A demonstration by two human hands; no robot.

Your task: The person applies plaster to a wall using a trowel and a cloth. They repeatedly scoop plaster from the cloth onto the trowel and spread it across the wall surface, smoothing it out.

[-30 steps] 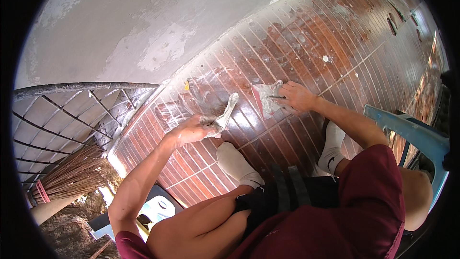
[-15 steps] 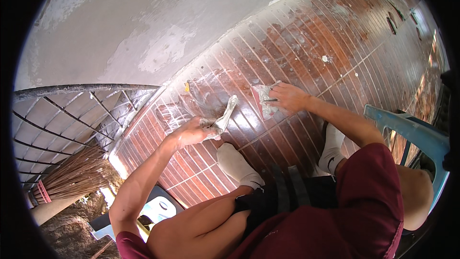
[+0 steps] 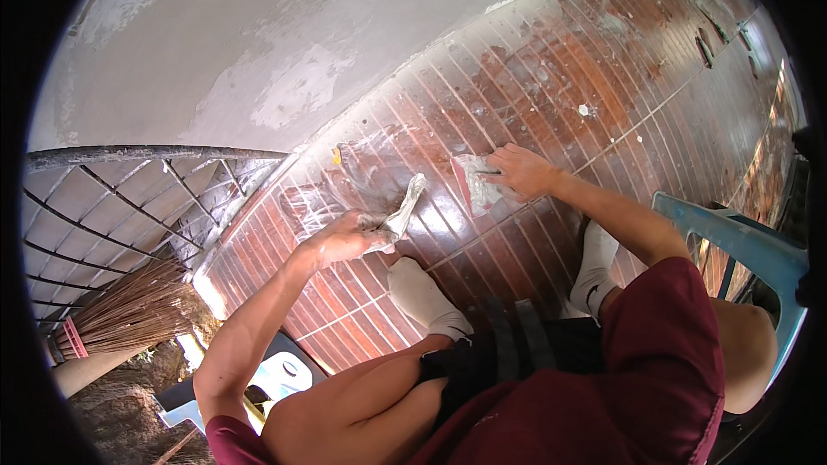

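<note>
No legible lettering, just a small dark curved mark on a white sock

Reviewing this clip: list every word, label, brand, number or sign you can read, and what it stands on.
No readable words, numbers or signs.
Maroon fabric shirt: a small pale mark, too small to read.
White fabric left sock: a dark mark near the ankle, no letters legible.
White fabric right sock: a dark curved mark near the ankle, no letters legible.
</note>
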